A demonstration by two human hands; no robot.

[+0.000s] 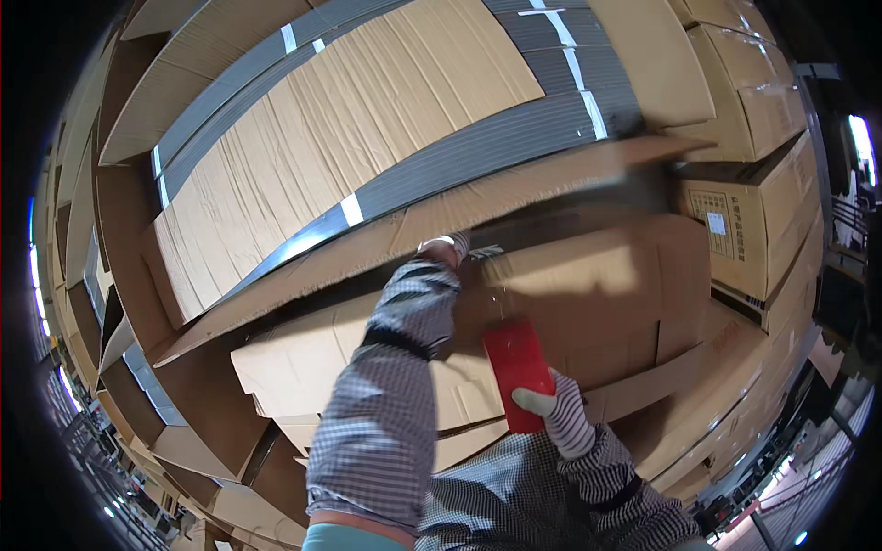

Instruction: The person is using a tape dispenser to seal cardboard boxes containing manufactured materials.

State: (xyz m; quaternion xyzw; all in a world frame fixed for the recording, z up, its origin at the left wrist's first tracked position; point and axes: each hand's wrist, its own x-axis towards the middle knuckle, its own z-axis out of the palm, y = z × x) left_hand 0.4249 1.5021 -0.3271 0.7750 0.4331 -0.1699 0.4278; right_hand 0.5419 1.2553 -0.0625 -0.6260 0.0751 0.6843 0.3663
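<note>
My right hand, in a striped white glove, grips a red, flat, oblong tool with the thumb lying across its face. Past the tool's far end there is a blurred, shiny, see-through part; its exact kind I cannot make out. My left hand, gloved too, reaches to the edge of a raised flap on a large open carton. Its fingers are hidden behind the sleeve and the flap. Inside the carton lie dark grey panels with white strips, partly covered by a corrugated cardboard sheet.
Closed cartons are stacked at the right. More open cartons with upright flaps stand at the left. The carton's front side lies between me and its opening. A railing shows at the lower right.
</note>
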